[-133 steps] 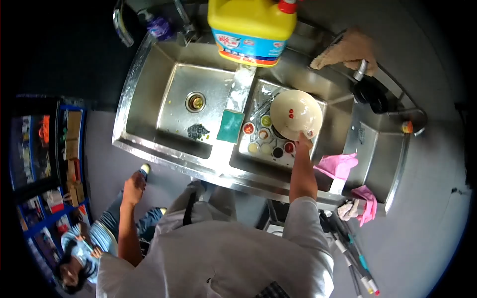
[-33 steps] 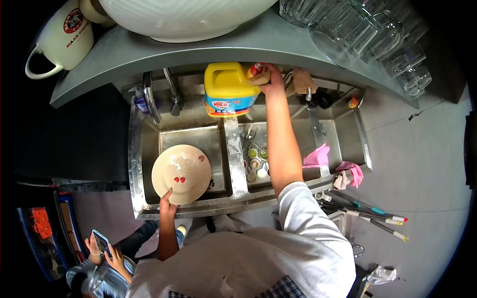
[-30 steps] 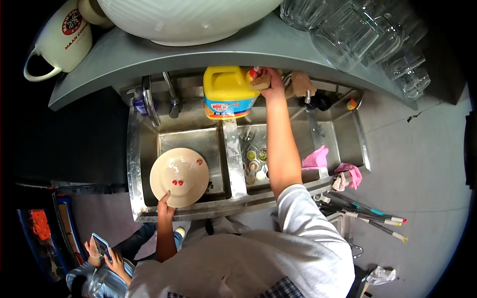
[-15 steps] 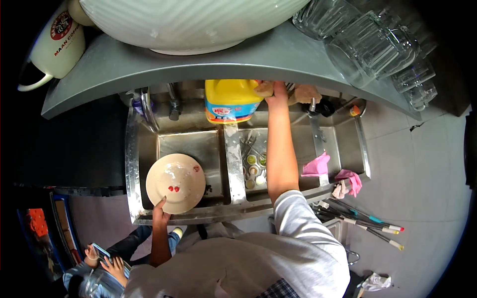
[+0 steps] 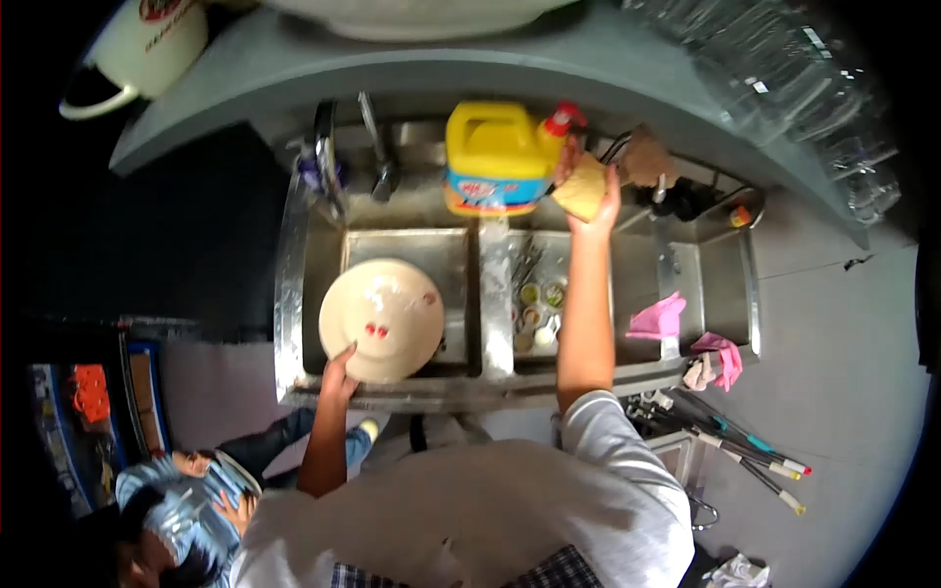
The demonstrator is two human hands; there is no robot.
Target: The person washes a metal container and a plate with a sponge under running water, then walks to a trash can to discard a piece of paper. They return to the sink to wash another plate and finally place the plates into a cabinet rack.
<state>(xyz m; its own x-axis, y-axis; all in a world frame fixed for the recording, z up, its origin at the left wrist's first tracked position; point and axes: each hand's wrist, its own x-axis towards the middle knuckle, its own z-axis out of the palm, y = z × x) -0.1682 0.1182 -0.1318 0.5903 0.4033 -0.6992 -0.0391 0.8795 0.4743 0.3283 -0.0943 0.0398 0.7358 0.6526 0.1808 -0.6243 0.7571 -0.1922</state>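
My left hand [image 5: 338,375] grips the near rim of a cream plate [image 5: 400,343], thumb on top. The plate is tilted over the left basin, with two small red marks and wet-looking shine on its face. My right hand [image 5: 605,214] is closed around a yellow sponge [image 5: 581,188], at the back of the middle basin. Beside it stands a yellow jug [image 5: 485,147] with a blue label, and a bottle with a red top [image 5: 564,120] is just behind. Small round cups [image 5: 530,294] and cutlery lie in the middle basin [image 5: 497,343].
A grey shelf [image 5: 392,73] crosses above the sink, holding a mug [image 5: 162,49], a large white bowl [image 5: 421,20] and glasses [image 5: 784,88]. Taps [image 5: 328,157] rise at the back left. Pink cloths [image 5: 659,318] hang on the right. A seated person [image 5: 186,500] is at lower left.
My right hand has come back from under the shelf edge, bringing the yellow sponge into plain view. My left hand still holds the plate. The whole view has shifted.
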